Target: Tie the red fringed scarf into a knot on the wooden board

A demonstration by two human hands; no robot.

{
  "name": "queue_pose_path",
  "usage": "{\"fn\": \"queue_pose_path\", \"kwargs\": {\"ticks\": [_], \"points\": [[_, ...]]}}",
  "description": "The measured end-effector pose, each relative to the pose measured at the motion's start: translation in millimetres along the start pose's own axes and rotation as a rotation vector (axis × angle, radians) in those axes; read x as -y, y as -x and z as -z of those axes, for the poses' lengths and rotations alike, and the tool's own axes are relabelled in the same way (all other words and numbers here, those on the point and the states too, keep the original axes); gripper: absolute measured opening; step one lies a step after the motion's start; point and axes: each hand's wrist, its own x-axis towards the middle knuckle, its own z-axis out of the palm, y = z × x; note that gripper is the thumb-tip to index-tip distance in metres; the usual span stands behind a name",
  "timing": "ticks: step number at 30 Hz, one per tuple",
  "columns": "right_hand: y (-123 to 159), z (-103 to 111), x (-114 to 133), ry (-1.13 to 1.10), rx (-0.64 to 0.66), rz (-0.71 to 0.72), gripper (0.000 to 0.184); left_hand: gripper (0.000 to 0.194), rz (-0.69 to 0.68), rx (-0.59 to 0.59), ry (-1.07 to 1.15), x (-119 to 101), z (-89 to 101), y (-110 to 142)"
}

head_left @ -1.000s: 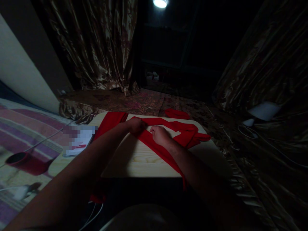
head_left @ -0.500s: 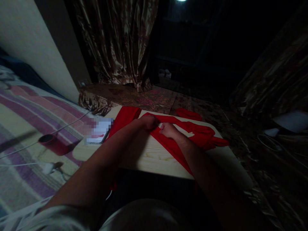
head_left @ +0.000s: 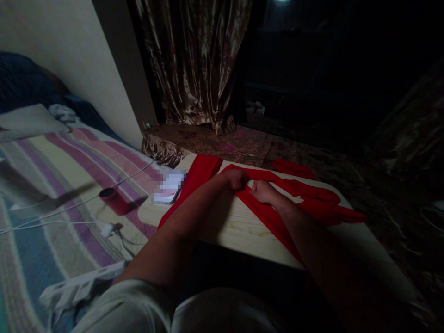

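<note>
A red cloth (head_left: pixel 312 201) lies spread in long strips over a pale wooden board (head_left: pixel 239 226). My left hand (head_left: pixel 237 178) is closed on a strip of the cloth near the board's far edge. Just right of it, my right hand (head_left: pixel 263 192) is also closed, pinching the same red strip. The two fists almost touch. Part of the cloth runs under my right forearm and hangs off the board's near edge.
A blurred card or phone (head_left: pixel 169 192) lies at the board's left corner. On the striped bedcover (head_left: pixel 52 185) are a dark red cup (head_left: pixel 113 199), white cables and a power strip (head_left: pixel 79 286). Shiny brown curtains (head_left: pixel 194 64) hang behind; the right side is dark.
The camera has swung left, so the board and hands sit further right in view and more bed shows. My hands have drawn closer together on the red strip.
</note>
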Motion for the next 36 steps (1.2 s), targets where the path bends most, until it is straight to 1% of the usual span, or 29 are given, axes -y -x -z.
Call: {"fn": "queue_pose_path", "kwargs": {"ticks": [3, 6, 8, 11, 14, 16, 18, 20, 21, 23, 26, 28, 29, 31, 33, 34, 36], "points": [[-2.1, 1.7, -1.3, 0.029, 0.001, -0.012, 0.011, 0.026, 0.038, -0.012, 0.050, 2.6, -2.5, -1.8], [-3.4, 5.5, -1.3, 0.032, 0.026, -0.033, 0.012, 0.025, 0.077, -0.025, 0.023, 2.5, -2.4, -3.8], [-2.4, 7.9, -0.3, 0.017, 0.059, -0.048, 0.012, 0.026, 0.105, -0.032, 0.009, 1.7, -1.8, -5.4], [1.2, 10.3, 1.6, -0.071, 0.146, -0.103, 0.019, 0.028, 0.166, -0.062, -0.033, 0.5, -2.6, -8.1], [4.0, 12.4, 3.0, -0.112, 0.199, -0.120, 0.023, 0.032, 0.173, -0.070, -0.093, -1.2, -5.7, -9.0], [4.7, 13.9, 3.0, -0.056, 0.177, -0.076, 0.020, 0.036, 0.147, -0.094, -0.118, -3.5, -7.8, -7.0], [4.8, 14.1, 1.6, 0.033, 0.127, -0.008, 0.016, 0.039, 0.128, -0.148, -0.139, -7.1, -9.2, -2.6], [5.8, 12.4, -1.5, 0.114, 0.068, 0.023, 0.017, 0.040, 0.153, -0.197, -0.156, -12.3, -10.5, 3.8], [7.2, 10.9, -3.3, 0.146, 0.043, 0.012, 0.020, 0.039, 0.179, -0.199, -0.162, -15.4, -11.5, 7.4], [12.6, 7.3, -6.6, 0.208, -0.004, -0.062, 0.030, 0.038, 0.226, -0.175, -0.171, -22.3, -14.7, 14.8], [29.0, 2.5, -8.0, 0.301, -0.085, -0.139, 0.036, 0.043, 0.222, -0.152, -0.172, -32.4, -23.4, 24.4], [45.2, -0.6, -5.7, 0.318, -0.159, -0.094, 0.035, 0.049, 0.244, -0.178, -0.148, -38.1, -30.3, 29.2], [54.4, -2.8, -4.0, 0.305, -0.190, -0.035, 0.034, 0.054, 0.275, -0.179, -0.130, -40.4, -33.6, 31.1], [73.4, -9.1, -1.1, 0.259, -0.222, 0.126, 0.037, 0.063, 0.351, -0.142, -0.100, -43.7, -39.0, 33.8], [91.9, -17.6, -1.4, 0.214, -0.195, 0.277, 0.050, 0.068, 0.400, -0.087, -0.092, -45.4, -43.2, 35.1], [100.5, -21.8, -3.3, 0.200, -0.168, 0.318, 0.057, 0.070, 0.413, -0.069, -0.094, -45.7, -45.0, 35.4], [116.3, -28.0, -11.1, 0.183, -0.108, 0.342, 0.064, 0.072, 0.431, -0.073, -0.106, -45.1, -48.4, 35.3]]}}
